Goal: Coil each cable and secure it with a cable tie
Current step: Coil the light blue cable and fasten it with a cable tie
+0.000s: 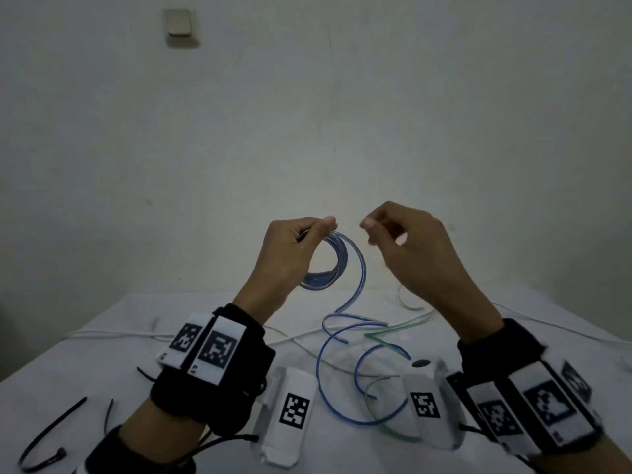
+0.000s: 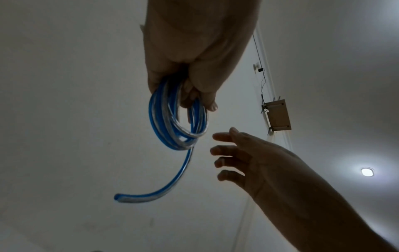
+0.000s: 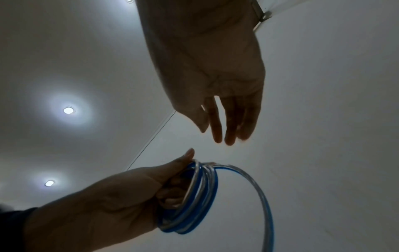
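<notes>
Blue cable (image 1: pixel 330 265) is wound into a small coil held up above the table (image 1: pixel 102 354), gripped at its top by the left hand (image 1: pixel 290 254), whose thumb and curled fingers close around the loops. Just right of the coil, the right hand (image 1: pixel 413 248) hangs apart from it with loose, nearly straight fingers and holds nothing. Below the coil the cable's free length trails in curves onto the table, beside a green cable (image 1: pixel 393 331), white cables (image 1: pixel 113 334) and black ties (image 1: pixel 48 436).
</notes>
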